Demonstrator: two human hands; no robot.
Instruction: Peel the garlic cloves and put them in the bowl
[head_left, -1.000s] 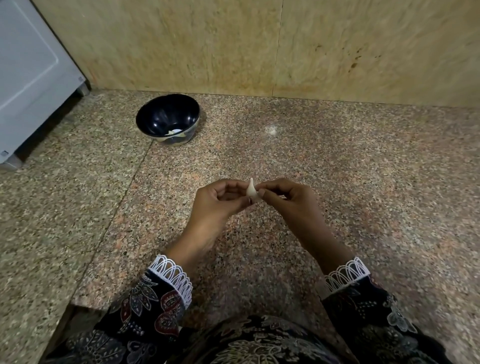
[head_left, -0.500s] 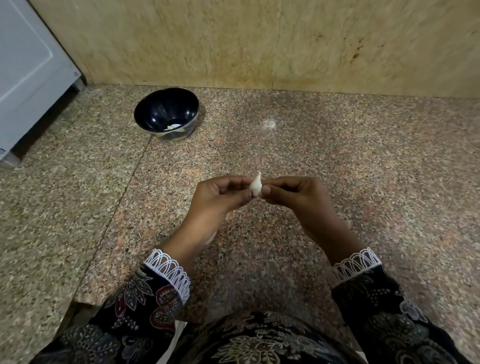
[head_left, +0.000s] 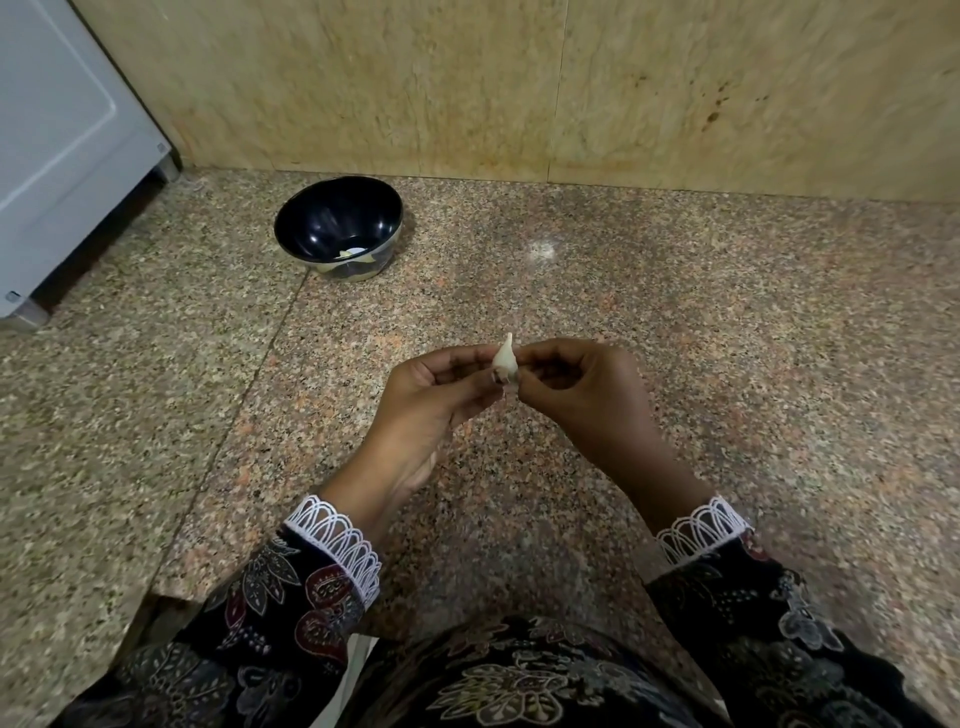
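- Garlic clove (head_left: 505, 359) held up between both hands, above the granite desk (head_left: 727, 322), roughly centre of view.
- Left hand (head_left: 436, 395): fingers curled, fingertips pinching the clove's left side, palm turned up.
- Right hand (head_left: 582, 389): fingers curled in, thumb and fingertips pinching the clove's right side.
- Clove pointed tip up, pale skin still on it; a bit of loose skin at the lower end, detail too small to be sure.
- Black bowl (head_left: 338, 218) upright on the desk, far left of the hands, well apart from them, near the back wall (head_left: 467, 88).
- Bowl holds a few pale pieces (head_left: 356, 253) at the bottom; look like garlic, cannot tell if peeled cloves or skins.
- White appliance (head_left: 57, 140) stands at the far left edge, on the desk, beside the bowl but not touching.
- Dark floral sleeves (head_left: 291, 597) with white lace cuffs on both wrists.
- Seam line in the desk runs from near the bowl toward the left sleeve.
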